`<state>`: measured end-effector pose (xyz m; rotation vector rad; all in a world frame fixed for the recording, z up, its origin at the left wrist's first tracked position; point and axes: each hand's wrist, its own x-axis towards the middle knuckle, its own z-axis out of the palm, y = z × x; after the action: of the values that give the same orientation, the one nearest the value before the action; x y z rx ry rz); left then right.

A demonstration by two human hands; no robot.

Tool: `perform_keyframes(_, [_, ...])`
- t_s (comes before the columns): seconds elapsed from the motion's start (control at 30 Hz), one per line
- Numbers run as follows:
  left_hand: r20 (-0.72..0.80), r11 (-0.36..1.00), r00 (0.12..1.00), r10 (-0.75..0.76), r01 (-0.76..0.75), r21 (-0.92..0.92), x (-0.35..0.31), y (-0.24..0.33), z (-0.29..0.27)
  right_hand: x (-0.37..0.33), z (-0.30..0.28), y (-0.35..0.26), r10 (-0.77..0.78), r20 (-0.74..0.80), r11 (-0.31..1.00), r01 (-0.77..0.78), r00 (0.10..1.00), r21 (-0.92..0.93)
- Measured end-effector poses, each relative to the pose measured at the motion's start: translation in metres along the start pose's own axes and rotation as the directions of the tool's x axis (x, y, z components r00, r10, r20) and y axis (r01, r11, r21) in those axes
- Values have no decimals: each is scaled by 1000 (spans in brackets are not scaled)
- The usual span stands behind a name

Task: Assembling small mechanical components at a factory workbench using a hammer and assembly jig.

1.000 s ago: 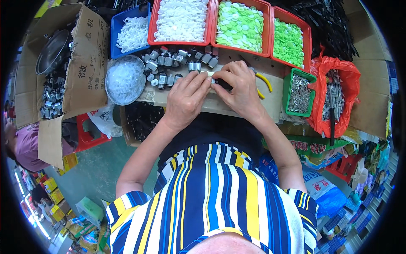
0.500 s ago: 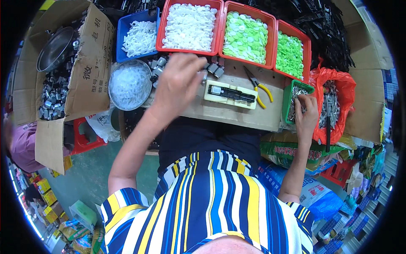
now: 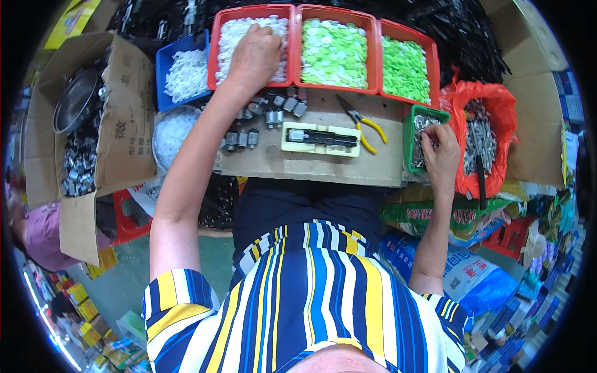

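My left hand (image 3: 256, 59) reaches into a red bin (image 3: 214, 78) of small white plastic pieces (image 3: 233, 40), its fingertips down among them and partly hidden. Over the rim of a small green tray (image 3: 408, 158) of tiny metal parts (image 3: 425, 121), my right hand (image 3: 443, 148) has its thumb and fingers drawn together; whatever sits between them is too small to make out. Between the hands lies a cream holder (image 3: 292, 147) with a black strip-shaped part (image 3: 333, 138) and a small silver motor (image 3: 296, 134) set in it. No hand touches the holder.
Small motors (image 3: 273, 118) cluster left of the holder, yellow-handled pliers (image 3: 371, 133) right of it. Two red bins of green pieces (image 3: 334, 50) and a blue bin (image 3: 163, 62) line the back. A red bag (image 3: 513, 118) of metal parts and a cardboard box (image 3: 130, 105) flank the board.
My left hand has moved forward from above the motors into the bin of white pieces. My right hand stays at the green tray. The whole view has shifted slightly.
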<state>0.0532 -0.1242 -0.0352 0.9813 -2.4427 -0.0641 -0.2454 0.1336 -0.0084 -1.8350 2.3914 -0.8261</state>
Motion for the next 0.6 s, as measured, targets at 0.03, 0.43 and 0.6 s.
perform_keyframes(0.03, [16, 1000, 1000, 10, -10, -15, 0, -1, -2, 0, 1, 2, -14, -13, 1000, 14, 1000, 10])
perform_keyframes(0.43, [482, 39, 836, -262, 509, -860, -36, 61, -55, 11, 11, -40, 128, 95, 724, -158, 987, 672])
perform_keyframes(0.6, [645, -353, 747, -160, 567, -744, -73, 86, -38, 22, 46, -112, -50, 212, 387, -177, 976, 905])
